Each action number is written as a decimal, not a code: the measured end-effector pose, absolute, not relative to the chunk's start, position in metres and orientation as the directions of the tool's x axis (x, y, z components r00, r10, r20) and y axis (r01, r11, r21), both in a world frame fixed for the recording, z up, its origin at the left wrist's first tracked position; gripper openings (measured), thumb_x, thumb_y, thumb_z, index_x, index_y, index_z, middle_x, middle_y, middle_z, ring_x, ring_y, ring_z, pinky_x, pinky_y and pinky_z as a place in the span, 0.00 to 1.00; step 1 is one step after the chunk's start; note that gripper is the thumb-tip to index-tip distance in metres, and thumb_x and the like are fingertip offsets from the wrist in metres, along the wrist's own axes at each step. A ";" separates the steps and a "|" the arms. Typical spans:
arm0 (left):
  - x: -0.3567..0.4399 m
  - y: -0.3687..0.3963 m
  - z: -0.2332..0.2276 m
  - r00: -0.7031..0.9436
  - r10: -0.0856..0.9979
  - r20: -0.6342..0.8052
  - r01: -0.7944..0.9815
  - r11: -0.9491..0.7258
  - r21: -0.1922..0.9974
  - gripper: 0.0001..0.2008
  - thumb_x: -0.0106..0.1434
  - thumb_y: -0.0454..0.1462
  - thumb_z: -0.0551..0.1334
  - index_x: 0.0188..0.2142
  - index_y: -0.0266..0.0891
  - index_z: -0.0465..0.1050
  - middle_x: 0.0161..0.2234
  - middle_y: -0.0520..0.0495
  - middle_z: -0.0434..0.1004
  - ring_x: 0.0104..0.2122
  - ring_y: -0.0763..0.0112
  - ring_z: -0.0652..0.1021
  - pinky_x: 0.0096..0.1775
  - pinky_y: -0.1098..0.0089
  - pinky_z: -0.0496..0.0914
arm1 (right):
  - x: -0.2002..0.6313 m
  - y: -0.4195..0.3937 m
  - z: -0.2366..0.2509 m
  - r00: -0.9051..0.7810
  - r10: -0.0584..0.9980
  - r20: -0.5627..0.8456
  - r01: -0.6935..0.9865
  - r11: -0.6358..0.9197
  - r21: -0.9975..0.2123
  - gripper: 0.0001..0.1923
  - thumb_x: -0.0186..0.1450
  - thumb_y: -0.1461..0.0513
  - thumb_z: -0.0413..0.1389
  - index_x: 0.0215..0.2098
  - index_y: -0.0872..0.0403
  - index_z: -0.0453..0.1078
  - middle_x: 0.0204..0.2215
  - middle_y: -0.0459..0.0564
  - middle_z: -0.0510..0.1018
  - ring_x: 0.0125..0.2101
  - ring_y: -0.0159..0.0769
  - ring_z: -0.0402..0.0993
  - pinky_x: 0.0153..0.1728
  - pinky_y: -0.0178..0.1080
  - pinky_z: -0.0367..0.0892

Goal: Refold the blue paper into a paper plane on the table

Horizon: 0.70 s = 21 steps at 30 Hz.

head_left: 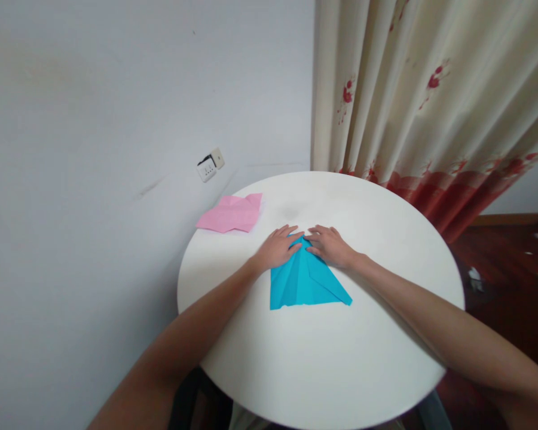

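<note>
Head view: keeping the near edge of the blue paper point(302, 283) flat on the white table point(363, 206) and pressing evenly toward its tip should sharpen the fold. The sheet lies between and partly under the left hand point(277, 248), open with fingers spread, and the loosely open right hand point(329, 246); pink paper point(231, 214) lies farther off, leftward.

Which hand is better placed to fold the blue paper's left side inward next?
Probably the left: the left hand lies over the upper part of that side of the blue paper, while the right hand is at the opposite, slanted edge.
</note>
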State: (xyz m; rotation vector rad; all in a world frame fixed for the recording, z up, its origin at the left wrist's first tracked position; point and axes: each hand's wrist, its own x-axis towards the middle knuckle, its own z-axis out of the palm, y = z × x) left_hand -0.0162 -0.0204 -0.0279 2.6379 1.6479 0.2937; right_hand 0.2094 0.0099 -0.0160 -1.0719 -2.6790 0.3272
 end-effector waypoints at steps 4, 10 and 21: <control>-0.016 -0.021 -0.027 0.426 0.895 0.135 0.889 -0.441 0.120 0.24 0.75 0.47 0.50 0.66 0.45 0.63 0.69 0.44 0.59 0.68 0.54 0.60 0.66 0.51 0.55 | 0.210 0.010 -0.018 -0.699 0.701 0.140 0.640 0.701 -0.313 0.22 0.72 0.54 0.54 0.62 0.49 0.69 0.65 0.59 0.66 0.66 0.52 0.57 0.62 0.65 0.51; -0.020 -0.020 -0.024 0.462 0.877 0.131 0.869 -0.477 0.129 0.24 0.75 0.47 0.51 0.66 0.45 0.63 0.69 0.44 0.59 0.68 0.55 0.60 0.67 0.52 0.55 | 0.210 0.011 -0.017 -0.700 0.701 0.139 0.642 0.702 -0.308 0.21 0.72 0.54 0.53 0.62 0.49 0.69 0.64 0.59 0.67 0.65 0.52 0.57 0.62 0.63 0.51; -0.033 -0.017 -0.016 0.415 0.904 0.108 0.898 -0.425 0.111 0.24 0.74 0.46 0.52 0.65 0.40 0.65 0.67 0.41 0.63 0.66 0.56 0.64 0.65 0.57 0.58 | 0.212 0.009 -0.017 -0.679 0.720 0.142 0.681 0.690 -0.244 0.22 0.73 0.51 0.51 0.62 0.48 0.69 0.64 0.60 0.67 0.65 0.55 0.56 0.60 0.63 0.52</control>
